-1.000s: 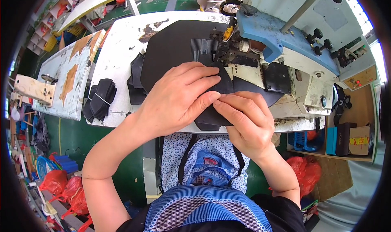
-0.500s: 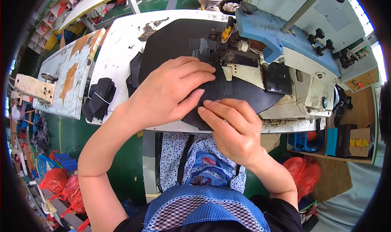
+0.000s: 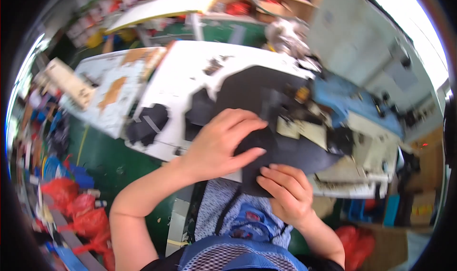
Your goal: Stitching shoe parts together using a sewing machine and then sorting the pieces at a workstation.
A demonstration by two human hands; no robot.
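Clock read from the black piece point(image 3: 254, 181), which lies on the near side of the table point(image 3: 178, 78), in front of the sewing machine point(image 3: 366, 109) at 2 o'clock. Your left hand point(image 3: 221, 142), at 10, lies over it, thumb spread from fingers, nothing clenched. Your right hand point(image 3: 290, 191), at 4, rests curled fingertips on it; whether the thumb pinches from below, cannot tell.

Progress: judged mid-work, this piece being under both hands. Seam: blurred, so stitching done or left unreadable. Loose black pieces point(image 3: 199, 108) at 11 and a banded bundle point(image 3: 147, 123) at 10: finished or waiting, undetermined.
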